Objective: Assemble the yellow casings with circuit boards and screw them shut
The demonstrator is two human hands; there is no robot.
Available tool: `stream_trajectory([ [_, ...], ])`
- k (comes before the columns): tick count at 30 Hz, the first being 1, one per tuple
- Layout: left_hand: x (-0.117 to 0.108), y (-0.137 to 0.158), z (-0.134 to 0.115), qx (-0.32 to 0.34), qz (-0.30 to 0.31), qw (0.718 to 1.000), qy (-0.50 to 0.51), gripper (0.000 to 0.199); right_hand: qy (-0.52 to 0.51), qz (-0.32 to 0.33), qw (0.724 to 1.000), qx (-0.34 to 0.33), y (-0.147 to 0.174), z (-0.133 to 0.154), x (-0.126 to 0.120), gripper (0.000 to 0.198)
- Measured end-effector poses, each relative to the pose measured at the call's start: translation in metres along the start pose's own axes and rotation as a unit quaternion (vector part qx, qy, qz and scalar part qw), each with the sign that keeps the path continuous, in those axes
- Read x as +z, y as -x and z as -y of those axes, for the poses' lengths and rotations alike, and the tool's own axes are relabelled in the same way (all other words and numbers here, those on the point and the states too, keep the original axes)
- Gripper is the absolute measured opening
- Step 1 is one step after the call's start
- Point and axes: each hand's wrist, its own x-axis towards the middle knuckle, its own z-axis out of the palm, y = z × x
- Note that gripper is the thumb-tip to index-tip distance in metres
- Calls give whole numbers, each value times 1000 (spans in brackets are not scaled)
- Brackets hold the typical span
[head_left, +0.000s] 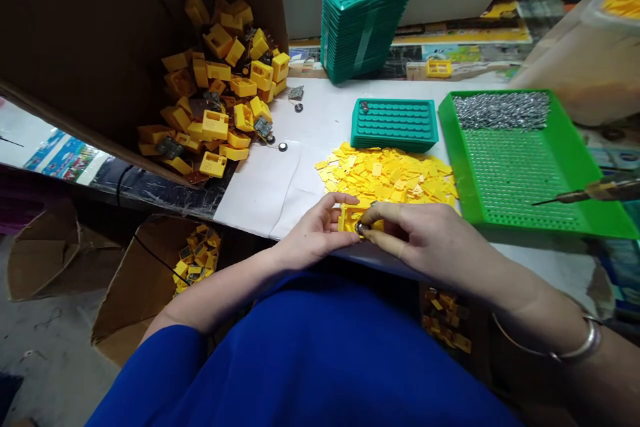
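Across the front of the person runs a long desk (260, 193) covered in white sheeting, with a large brown cardboard box (75, 47) lying open at its left end. To the right sits a bright green plastic tray (520, 177) with a perforated floor. A heap of yellow plastic casings (215, 125) spills from the box's mouth. At the back stands a tall, leaning stack of teal plastic trays (367, 27); nearer, a loose pile of flat yellow plastic pieces (385, 173) spreads out, touching a low teal ribbed tray stack (395, 123). Small silvery metal parts (500, 111) fill the far end of the green tray. Just in front of the flat pieces, at the desk's near edge, the left hand (315, 230) grips an open yellow plastic casing (344, 220) by its side. The right hand (425, 233) pinches a small, round, dark metallic piece (359, 227) between thumb and fingers, right at that casing.
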Motion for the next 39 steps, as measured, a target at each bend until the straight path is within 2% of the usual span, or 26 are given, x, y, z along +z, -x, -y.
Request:
stream_trajectory([
  [5,3,0,3,29,-35,999,-27,54,75,-84,993,-31,5,-2,12,22],
  [9,5,-2,5,31,-44,998,-14,53,101,-89,988,-73,6,-3,19,27],
  [11,4,-1,5,15,-55,998,15,54,48,-91,993,-62,6,-4,17,25],
  [13,2,1,3,0,-78,996,48,58,-67,-91,994,3,6,-3,14,19],
  [14,1,2,1,-2,-95,993,64,59,-140,-84,985,53,7,-3,11,18],
  [15,-1,3,-1,0,-116,990,80,60,-217,-72,967,109,8,-3,10,19],
  [17,-4,6,-6,11,-164,981,107,59,-349,-40,910,221,9,-5,7,27],
  [20,-7,10,-11,34,-217,967,126,57,-461,5,827,322,10,-9,9,41],
  [22,-9,12,-10,42,-218,969,111,59,-519,13,780,349,9,-12,13,43],
  [27,-8,16,-3,33,-171,984,40,59,-658,26,644,390,4,-10,19,42],
  [29,-5,16,-2,23,-150,988,21,58,-679,14,616,399,0,-6,20,42],
  [30,-4,16,-2,18,-139,990,15,57,-682,8,613,399,-1,-3,21,42],
  [32,0,15,-2,12,-115,993,13,55,-676,7,627,386,-2,1,23,42],
  [34,2,13,-1,12,-93,995,18,53,-645,7,674,360,-1,3,26,40],
  [36,3,12,0,14,-78,997,23,52,-571,-5,758,314,1,3,29,35],
  [39,3,12,0,11,-64,998,21,52,-366,-50,910,190,5,0,28,19],
])
